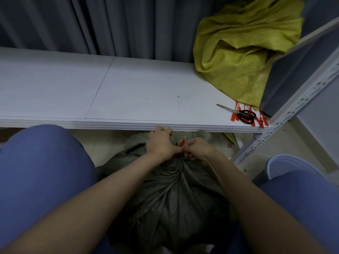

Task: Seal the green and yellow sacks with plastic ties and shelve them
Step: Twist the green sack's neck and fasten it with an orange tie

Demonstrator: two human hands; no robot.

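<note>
Orange plastic tie (pixel 181 143) shows between curled fingers; the left hand (pixel 161 144) grips the gathered neck of the green sack (pixel 170 195); the right hand (pixel 197 150) is curled tight beside it, seemingly pinching the tie's tail; the sack stands on the floor between the person's knees, below the white shelf (pixel 128 92); on that shelf lie the crumpled yellow sack (pixel 244 52), scissors (pixel 239 113) and spare ties (pixel 261 123).
</note>
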